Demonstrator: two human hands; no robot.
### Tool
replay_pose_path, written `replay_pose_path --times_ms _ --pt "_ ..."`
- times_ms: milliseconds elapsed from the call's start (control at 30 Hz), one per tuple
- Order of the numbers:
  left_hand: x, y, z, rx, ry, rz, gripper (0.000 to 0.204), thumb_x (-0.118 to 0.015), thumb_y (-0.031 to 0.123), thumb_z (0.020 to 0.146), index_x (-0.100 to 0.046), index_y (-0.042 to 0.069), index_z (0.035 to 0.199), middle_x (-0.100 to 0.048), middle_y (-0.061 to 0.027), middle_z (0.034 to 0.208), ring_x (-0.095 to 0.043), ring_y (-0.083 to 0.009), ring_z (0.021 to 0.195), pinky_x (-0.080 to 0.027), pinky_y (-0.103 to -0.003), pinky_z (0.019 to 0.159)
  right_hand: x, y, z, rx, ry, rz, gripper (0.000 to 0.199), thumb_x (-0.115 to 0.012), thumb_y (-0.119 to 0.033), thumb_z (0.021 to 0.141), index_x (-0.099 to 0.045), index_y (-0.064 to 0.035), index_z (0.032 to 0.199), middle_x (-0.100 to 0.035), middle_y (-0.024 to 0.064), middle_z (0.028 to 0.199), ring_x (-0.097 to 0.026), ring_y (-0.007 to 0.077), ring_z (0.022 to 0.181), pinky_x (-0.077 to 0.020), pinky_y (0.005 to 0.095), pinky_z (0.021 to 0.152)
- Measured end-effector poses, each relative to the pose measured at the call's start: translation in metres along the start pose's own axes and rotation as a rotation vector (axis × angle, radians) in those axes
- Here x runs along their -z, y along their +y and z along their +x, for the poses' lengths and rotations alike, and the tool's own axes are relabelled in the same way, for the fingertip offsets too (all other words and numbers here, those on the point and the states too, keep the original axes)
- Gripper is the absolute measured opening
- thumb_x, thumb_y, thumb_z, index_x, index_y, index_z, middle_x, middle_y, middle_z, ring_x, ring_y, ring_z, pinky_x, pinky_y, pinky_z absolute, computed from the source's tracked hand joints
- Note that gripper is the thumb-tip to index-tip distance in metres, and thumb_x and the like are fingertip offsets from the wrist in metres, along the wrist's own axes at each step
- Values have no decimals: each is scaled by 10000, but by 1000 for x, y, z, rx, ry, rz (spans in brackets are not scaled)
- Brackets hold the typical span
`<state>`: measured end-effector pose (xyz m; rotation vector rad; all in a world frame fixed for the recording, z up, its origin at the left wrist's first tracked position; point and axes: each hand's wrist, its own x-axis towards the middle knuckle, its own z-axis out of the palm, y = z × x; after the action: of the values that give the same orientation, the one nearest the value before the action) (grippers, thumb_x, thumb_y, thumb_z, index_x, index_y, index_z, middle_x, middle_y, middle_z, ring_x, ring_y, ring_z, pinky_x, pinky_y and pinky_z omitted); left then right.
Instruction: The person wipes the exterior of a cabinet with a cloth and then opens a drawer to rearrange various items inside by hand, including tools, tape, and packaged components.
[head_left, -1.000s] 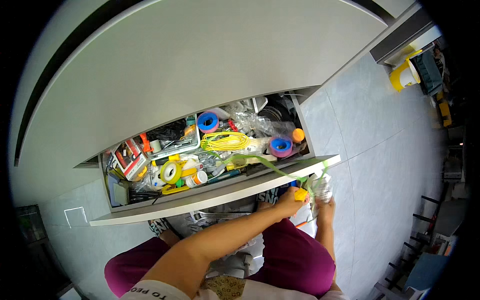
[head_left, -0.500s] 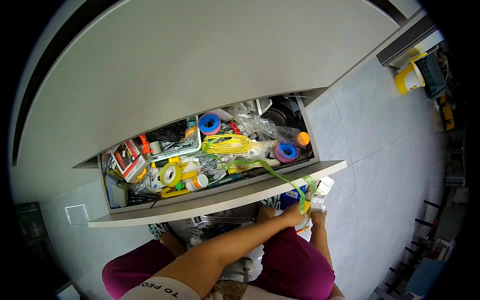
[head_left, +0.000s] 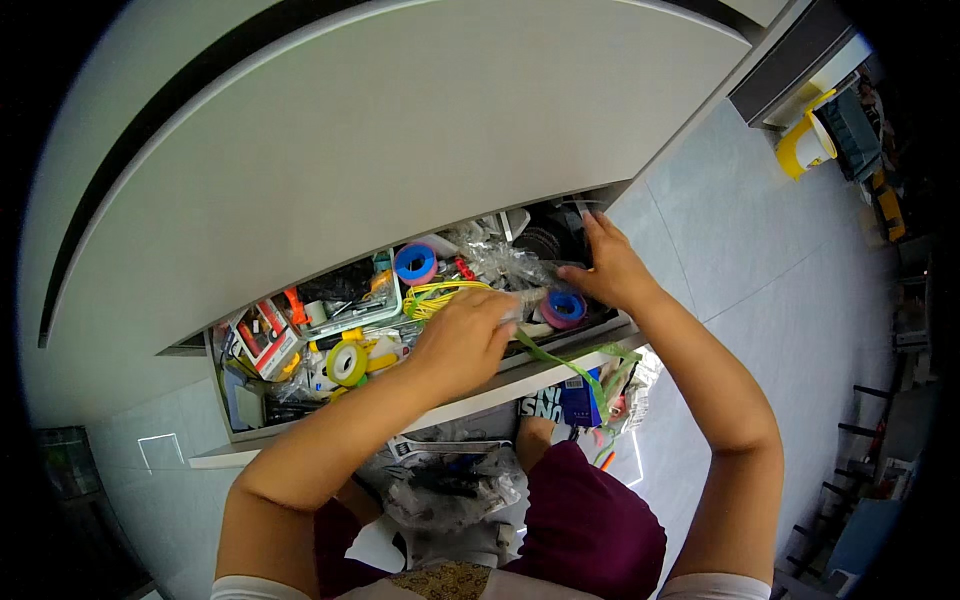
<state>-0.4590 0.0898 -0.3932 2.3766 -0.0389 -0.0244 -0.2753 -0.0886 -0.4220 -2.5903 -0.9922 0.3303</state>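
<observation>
Since the earlier frames both hands have come up from below the drawer front and are now inside the drawer (head_left: 232, 420).

Left to right. Far left of the drawer: red-and-white packets (head_left: 262, 335), then a yellow tape roll (head_left: 347, 362) lying flat, apart from the hands. A blue tape roll (head_left: 414, 264) sits further back, with a coil of yellow wire (head_left: 440, 296) just beside it.

Left hand (head_left: 462, 340) is over the drawer's middle, grip clenched around a whitish, plastic-wrapped item (head_left: 527, 297) poking out from the fingers; too blurred to say what it is. A green cord (head_left: 560, 362) trails from near that hand over the drawer front and hangs down. Crinkled clear bags (head_left: 497, 262) lie between the two hands.

Right hand (head_left: 608, 270) is at the drawer's right end, fingers spread and released, nothing held. Fingertips press into the dark back corner, and the thumb side is touching or just beside a blue-and-pink tape roll (head_left: 565, 307).

To do this well, judging from the clutter: keep the left grip firm on the wrapped item and lift it straight up so the green cord does not snag the yellow wire. Use the right hand to hold the loose bags and the roll down. Watch the hanging cord, which could drag small parts over the drawer front onto the lap.
</observation>
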Motion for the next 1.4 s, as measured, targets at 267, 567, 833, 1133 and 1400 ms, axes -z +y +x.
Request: replay_pose_path --times_ms 267,567,833,1133,1400 --pt "-25 -86 75 155 43 532 667 -546 27 784 -302 69 1403 -343 -163 1423 -336 -370 1301 -282 -492 1065 -58 -47 59 -452 -242 -229 1340 -840 -536 516 -70 73 1428 -434 229 1319 -450 329 1209 -387 389 1008" --pt "-36 -95 99 62 -46 687 710 -515 82 837 -225 277 1455 -355 -124 1420 -392 -341 1272 -310 -473 1050 -38 -47 58 -429 -273 -70 671 -766 -324 599 -520 33 1112 -617 223 1086 -614 296 1014 -493 349 878" --pt "-43 -109 78 -227 99 903 335 -538 155 807 -566 136 1141 -600 -102 939 -545 -319 1061 -547 -393 688 18 -13 27 -424 -249 505 534 -771 -325 533 -649 114 810 -665 205 832 -656 261 756 -517 337 689" --pt "-24 -105 54 -450 369 653 175 -587 114 713 -593 69 882 -588 -75 849 -577 -296 999 -542 -370 643 86 39 -66 -552 92 1176 544 -724 -247 643 -569 84 1045 -641 138 873 -621 213 715 -506 315 650" --pt "-1 -41 22 -308 579 125 193 -664 -33 640 -622 21 821 -654 -112 868 -610 -308 966 -489 -378 825 33 119 -161 -172 668 2065 576 -519 -484 827 -525 -58 1214 -591 200 1114 -600 391 965 -516 595 762"
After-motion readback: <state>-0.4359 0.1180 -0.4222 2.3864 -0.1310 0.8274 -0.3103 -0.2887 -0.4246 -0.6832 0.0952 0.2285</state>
